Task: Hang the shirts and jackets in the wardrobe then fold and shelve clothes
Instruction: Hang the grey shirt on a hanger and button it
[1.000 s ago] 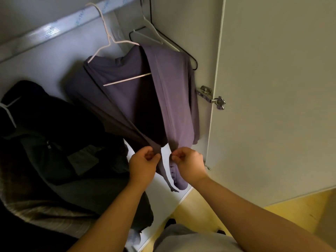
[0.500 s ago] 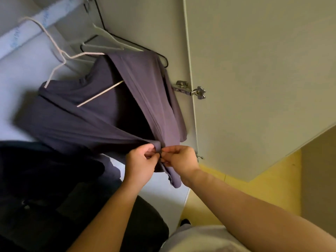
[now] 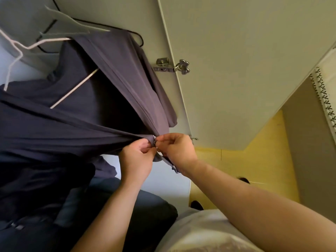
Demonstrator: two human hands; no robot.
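left hand point(image 3: 136, 158) and right hand point(image 3: 177, 149) pinch the front edges of the purple shirt point(image 3: 118, 70) together; line them up, fasten without tugging the hanger point(image 3: 74, 88)

The light is soft and dim, with no hard glare. It is brightest right of the shirt point(image 3: 127, 73), on the pale door point(image 3: 236, 70) and the yellow floor point(image 3: 263, 160), and there is a small glint on the hinge point(image 3: 171, 67). Left of and below the shirt everything sinks into deep shadow, and the dark clothes point(image 3: 36, 197) lose nearly all detail. The wide lens bends and tilts the door's edges, and the forearm point(image 3: 254, 206) below the shirt looks stretched and slightly soft.
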